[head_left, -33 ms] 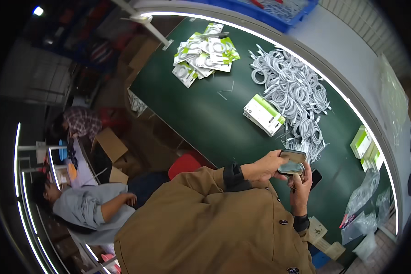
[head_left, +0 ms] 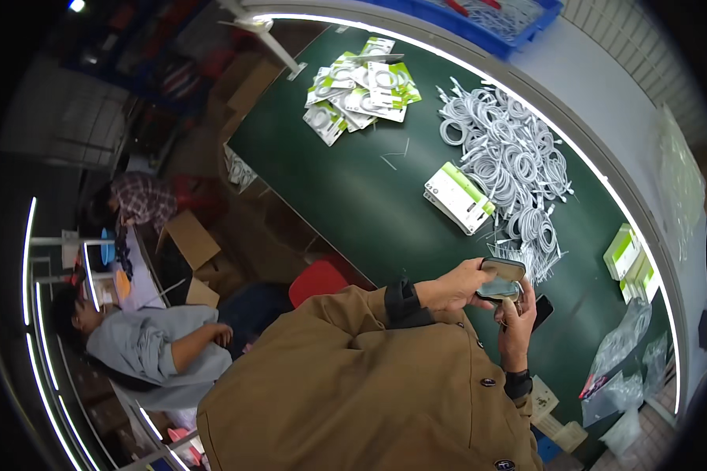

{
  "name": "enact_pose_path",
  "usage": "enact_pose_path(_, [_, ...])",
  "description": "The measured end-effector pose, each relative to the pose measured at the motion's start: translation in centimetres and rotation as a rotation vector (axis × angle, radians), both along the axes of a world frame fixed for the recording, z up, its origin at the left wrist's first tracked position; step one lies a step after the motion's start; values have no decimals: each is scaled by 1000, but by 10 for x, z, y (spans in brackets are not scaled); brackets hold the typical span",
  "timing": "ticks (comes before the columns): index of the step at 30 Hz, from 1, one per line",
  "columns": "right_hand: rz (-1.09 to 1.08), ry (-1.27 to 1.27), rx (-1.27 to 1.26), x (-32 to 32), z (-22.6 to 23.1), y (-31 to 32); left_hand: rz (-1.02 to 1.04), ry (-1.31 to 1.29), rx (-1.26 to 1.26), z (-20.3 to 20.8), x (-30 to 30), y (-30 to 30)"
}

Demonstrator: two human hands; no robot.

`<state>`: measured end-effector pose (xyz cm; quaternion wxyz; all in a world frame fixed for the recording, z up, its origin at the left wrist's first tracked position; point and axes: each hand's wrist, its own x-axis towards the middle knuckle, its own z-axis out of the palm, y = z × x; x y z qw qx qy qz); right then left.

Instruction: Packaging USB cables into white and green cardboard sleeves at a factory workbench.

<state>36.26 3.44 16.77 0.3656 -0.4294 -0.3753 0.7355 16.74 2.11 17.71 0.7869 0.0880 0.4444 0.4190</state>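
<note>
Over the near edge of the green table [head_left: 322, 188], both my hands hold a small dark-rimmed case [head_left: 504, 270] that appears opened out. One half is brownish and the other pale and glassy; its exact kind I cannot make out. My left hand [head_left: 457, 284] is closed on its left side, thumb across the brownish half. My right hand [head_left: 517, 323] grips it from below and the right, fingers bent at the rim. Beside the right hand lies a black flat thing like a phone [head_left: 542, 312]. Just beyond are thin metal-like strips [head_left: 530, 265] and coiled white cables [head_left: 518, 165].
White-green packages stand stacked [head_left: 459, 198] mid-table, with cable packs [head_left: 361, 90] heaped at the far left. More boxes [head_left: 630, 263] and clear plastic bags [head_left: 620, 353] lie at the right. A blue bin [head_left: 487, 23] sits beyond the light strip. Another person [head_left: 157, 345] sits behind at left.
The view has shifted slightly, so the table and its piles appear a little further right. Both hands keep the same hold on the case. The person at left has shifted slightly.
</note>
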Motion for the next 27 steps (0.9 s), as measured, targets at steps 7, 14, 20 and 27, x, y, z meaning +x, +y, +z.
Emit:
enact_pose_path(7, [273, -144, -165, -12, 9, 5, 255, 25, -40, -19, -18, -34])
enact_pose_path(14, [523, -110, -393, -2, -8, -13, 404, 81, 65, -25, -42, -61])
enact_pose_path(20, [535, -126, -423, -5, 2, -22, 443, 137, 42, -26, -39, -73])
enact_pose_path(27, [576, -262, -228, 10, -3, -22, 458, 172, 57, -24, -37, -75])
